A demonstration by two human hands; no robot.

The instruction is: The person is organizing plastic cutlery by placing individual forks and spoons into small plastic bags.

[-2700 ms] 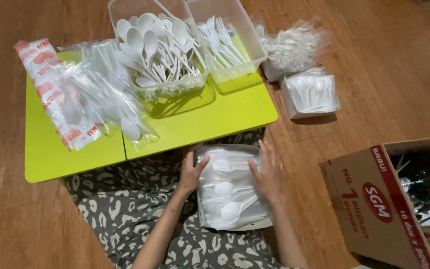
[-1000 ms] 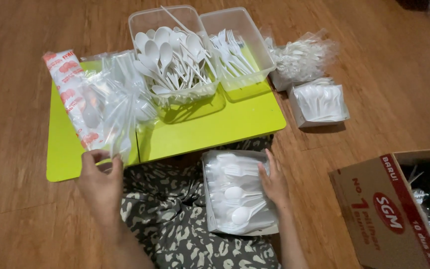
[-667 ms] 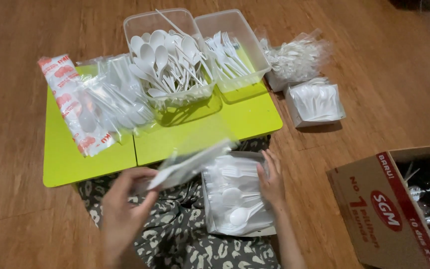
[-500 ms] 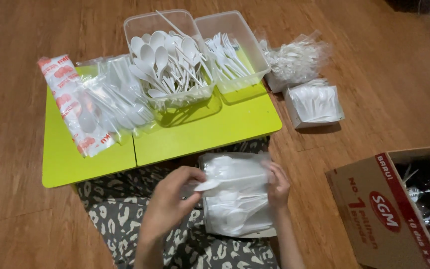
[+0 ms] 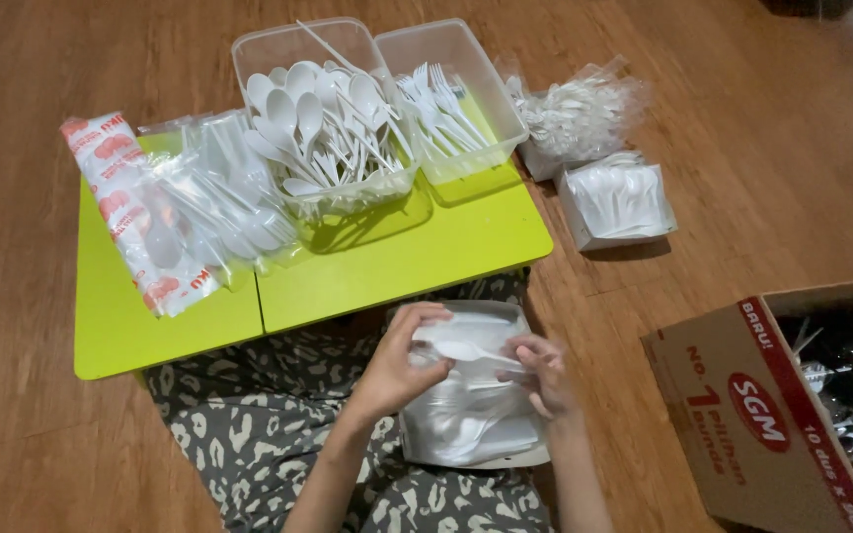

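A clear plastic packet of white spoons lies on my lap, on leopard-print cloth. My left hand and my right hand are both over the packet's top. Between them they hold a single white plastic spoon, my left hand at its bowl end and my right hand at its handle end. Just beyond stands a lime-green low table. It carries a clear tub of white spoons, a clear tub of white forks and a heap of clear sleeves.
A red-and-white printed pack lies at the table's left. On the wooden floor to the right are a bag of white cutlery and a white packet of spoons. An open cardboard box stands at the lower right.
My left hand reached to the sleeves on the table, came back to my lap, and now holds a single spoon together with my right hand above the packet.
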